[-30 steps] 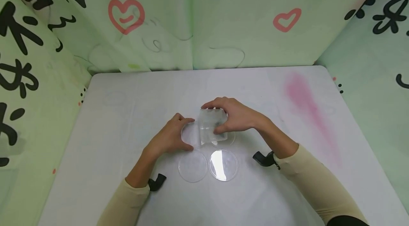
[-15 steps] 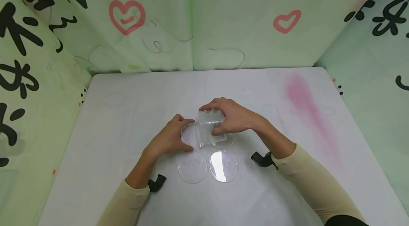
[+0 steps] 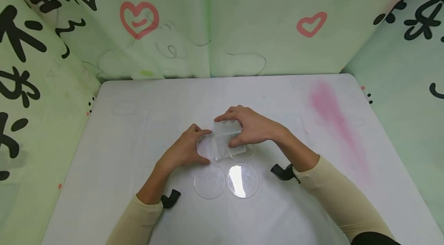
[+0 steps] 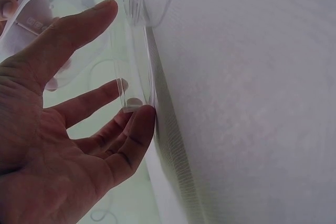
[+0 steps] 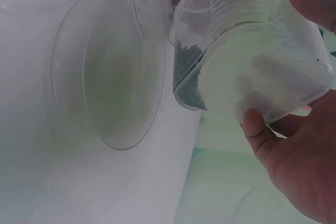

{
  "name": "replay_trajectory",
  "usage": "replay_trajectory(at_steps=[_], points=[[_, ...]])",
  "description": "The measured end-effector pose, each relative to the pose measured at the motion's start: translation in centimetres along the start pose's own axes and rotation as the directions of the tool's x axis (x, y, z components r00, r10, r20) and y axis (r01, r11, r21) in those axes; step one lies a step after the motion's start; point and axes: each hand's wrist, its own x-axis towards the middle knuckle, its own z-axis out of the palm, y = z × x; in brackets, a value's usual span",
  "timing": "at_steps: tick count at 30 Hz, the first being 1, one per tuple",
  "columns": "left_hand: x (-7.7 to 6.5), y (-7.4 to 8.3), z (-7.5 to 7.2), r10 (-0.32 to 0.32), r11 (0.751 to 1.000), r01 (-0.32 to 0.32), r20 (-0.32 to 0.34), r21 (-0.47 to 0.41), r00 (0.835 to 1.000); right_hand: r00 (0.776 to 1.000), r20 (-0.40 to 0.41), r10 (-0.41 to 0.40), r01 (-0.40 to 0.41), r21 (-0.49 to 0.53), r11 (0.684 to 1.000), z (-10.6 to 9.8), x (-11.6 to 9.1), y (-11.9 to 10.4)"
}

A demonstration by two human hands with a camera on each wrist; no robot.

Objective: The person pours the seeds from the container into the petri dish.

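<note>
A clear plastic measuring cup point(image 3: 223, 141) is tilted in my right hand point(image 3: 254, 125), thumb and fingers gripping its sides. Its mouth leans left over the back-left petri dish point(image 3: 205, 148). My left hand point(image 3: 189, 146) holds that dish by its rim, thumb at the near side and fingers at the far side. In the right wrist view, a dark grainy patch point(image 5: 189, 72) shows in the cup's low corner; I cannot tell what it is. Partly hidden under the cup lies the back-right petri dish point(image 3: 249, 154).
Two more clear petri dishes, the front-left dish point(image 3: 209, 182) and the front-right dish point(image 3: 243, 180), lie side by side nearer me on the white table point(image 3: 166, 106). A green printed curtain point(image 3: 249, 33) surrounds the table's back and sides.
My right hand has shifted slightly left, bringing the cup further over the back-left dish. The left hand has kept its place on the rim.
</note>
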Motion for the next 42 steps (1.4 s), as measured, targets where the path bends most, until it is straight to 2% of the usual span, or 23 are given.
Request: replay_trajectory(at_steps=[8,22,42], points=[[0.0,-0.2,0.1,0.016,1.000,-0.016,-0.010,0.004,1.000,1.000,0.009,-0.003,0.003,-0.006,1.000,0.0,0.4,-0.3],[-0.2,0.0,0.0,0.008,1.000,-0.008,-0.010,-0.010,1.000,0.999,0.037,-0.017,0.019,-0.043,0.999,-0.3,0.6,-1.1],[-0.2,-0.2,0.1,0.021,1.000,-0.021,-0.011,0.005,1.000,0.997,0.078,0.016,-0.010,-0.087,0.996,-0.3,1.1,-1.7]])
